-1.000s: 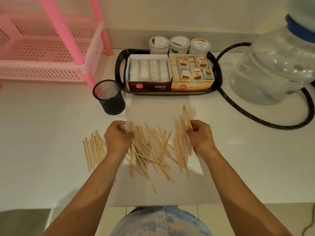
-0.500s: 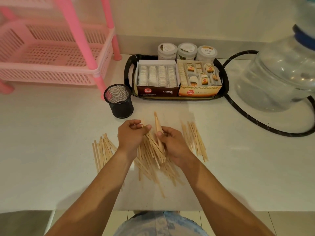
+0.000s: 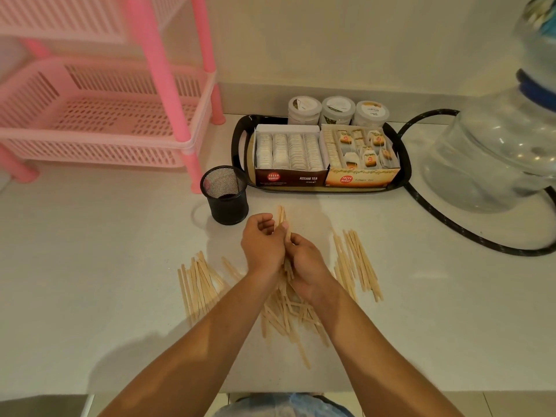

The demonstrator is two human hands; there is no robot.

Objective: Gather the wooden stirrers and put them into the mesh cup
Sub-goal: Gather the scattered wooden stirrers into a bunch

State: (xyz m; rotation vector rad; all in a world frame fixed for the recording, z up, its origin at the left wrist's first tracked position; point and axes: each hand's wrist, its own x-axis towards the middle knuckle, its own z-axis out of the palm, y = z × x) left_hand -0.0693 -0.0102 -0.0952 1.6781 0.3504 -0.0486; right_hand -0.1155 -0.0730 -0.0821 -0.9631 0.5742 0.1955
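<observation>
Pale wooden stirrers lie scattered on the white counter: a left group, a middle heap under my wrists and a right group. My left hand and my right hand are pressed together over the middle heap, both closed around a bundle of stirrers whose tips stick up past my fingers. The black mesh cup stands upright and looks empty, just left of and behind my left hand.
A black tray behind holds two open tea boxes and three white-lidded jars. A pink plastic rack fills the back left. A clear water bottle and black hose sit at right. The counter's front edge is near.
Both hands have moved inward from the sides of the spread and met at the middle, raking stirrers into one bundle. The view has also shifted, so everything sits further right and lower.
</observation>
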